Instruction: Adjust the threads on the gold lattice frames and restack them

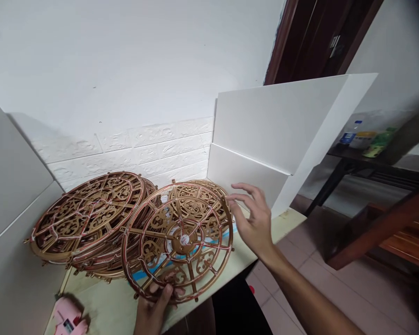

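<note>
A round openwork frame (191, 272), gold-brown with spokes, rings and scroll-shaped ornaments, is tilted up toward me. My left hand (157, 302) grips its lower rim, thumb in front and fingers behind. Thin red and whitish lines run along the rings and spokes, and a white round label (184, 239) marks the centre. Beside the frame's upper right rim is my right hand (253, 216), its fingers spread and curved. The index fingertip and thumb come close to the rim; whether they touch it cannot be made out.
Similar round frames lie in a large stack (91, 218) at the left, with more (195, 195) behind the held one. A pink tool (69, 316), like a glue gun, rests at the table's (282, 228) lower left. Grey-white panels (275, 125) stand at both sides; bottles (351, 132) are on a dark rack.
</note>
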`<act>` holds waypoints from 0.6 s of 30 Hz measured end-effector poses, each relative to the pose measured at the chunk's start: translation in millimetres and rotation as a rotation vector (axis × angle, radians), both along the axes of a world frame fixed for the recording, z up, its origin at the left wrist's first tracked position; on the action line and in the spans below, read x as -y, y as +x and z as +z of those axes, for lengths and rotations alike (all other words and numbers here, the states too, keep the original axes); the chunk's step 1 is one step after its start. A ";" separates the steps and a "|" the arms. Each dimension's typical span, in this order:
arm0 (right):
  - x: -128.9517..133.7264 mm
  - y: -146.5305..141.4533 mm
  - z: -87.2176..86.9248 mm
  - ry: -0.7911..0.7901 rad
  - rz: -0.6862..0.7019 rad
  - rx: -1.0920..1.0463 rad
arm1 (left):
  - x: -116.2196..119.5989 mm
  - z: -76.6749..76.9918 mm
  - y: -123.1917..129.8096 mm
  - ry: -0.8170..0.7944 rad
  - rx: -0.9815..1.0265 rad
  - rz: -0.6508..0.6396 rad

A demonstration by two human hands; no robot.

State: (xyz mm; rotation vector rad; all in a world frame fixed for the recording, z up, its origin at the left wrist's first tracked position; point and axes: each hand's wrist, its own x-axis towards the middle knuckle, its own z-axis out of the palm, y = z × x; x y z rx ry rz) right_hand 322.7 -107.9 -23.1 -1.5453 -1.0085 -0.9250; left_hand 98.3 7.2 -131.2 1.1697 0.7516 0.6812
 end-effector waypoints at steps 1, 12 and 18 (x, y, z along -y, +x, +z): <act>-3.7 -3.9 2.4 -0.035 0.005 0.048 | 0.2 0.2 -0.2 -0.002 -0.005 -0.001; -30.2 -11.1 2.9 -0.123 0.089 0.161 | 0.5 1.8 -0.5 -0.024 0.005 -0.042; -32.8 -12.8 1.0 0.038 0.052 0.267 | 2.9 7.0 -0.9 -0.010 -0.003 -0.026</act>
